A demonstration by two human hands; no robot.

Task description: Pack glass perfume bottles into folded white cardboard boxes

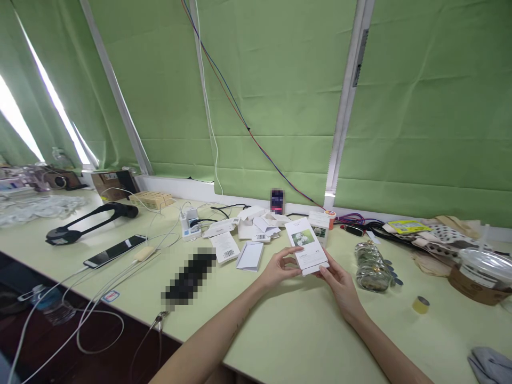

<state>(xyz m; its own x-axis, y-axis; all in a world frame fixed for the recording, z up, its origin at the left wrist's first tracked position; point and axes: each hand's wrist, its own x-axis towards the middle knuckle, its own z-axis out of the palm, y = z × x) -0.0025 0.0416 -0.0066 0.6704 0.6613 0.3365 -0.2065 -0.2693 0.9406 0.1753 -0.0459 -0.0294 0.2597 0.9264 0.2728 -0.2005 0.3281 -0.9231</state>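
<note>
A thin white cardboard box [311, 255] with a picture of white flowers on green is held up, tilted, above the table. My left hand [279, 266] grips its left edge, fingers curled against the front and thumb below. My right hand [340, 278] pinches the lower right corner, thumb near a small end flap that sticks out at the bottom. Just behind stands a similar white box [320, 232], partly hidden. To the left lie several opened white boxes [256, 226] in a heap, a barcoded one [226, 248] and a folded white piece [250, 256] nearest my left hand.
Right of my hands sit clear bags of round items [372, 269], a yellow tape roll [421, 304] and a lidded plastic bowl [484, 272]. Leftward are a blurred-out dark object [190, 277], a phone [115, 251], a black headband-like device [94, 223], a power strip [190, 226] and trailing white cables.
</note>
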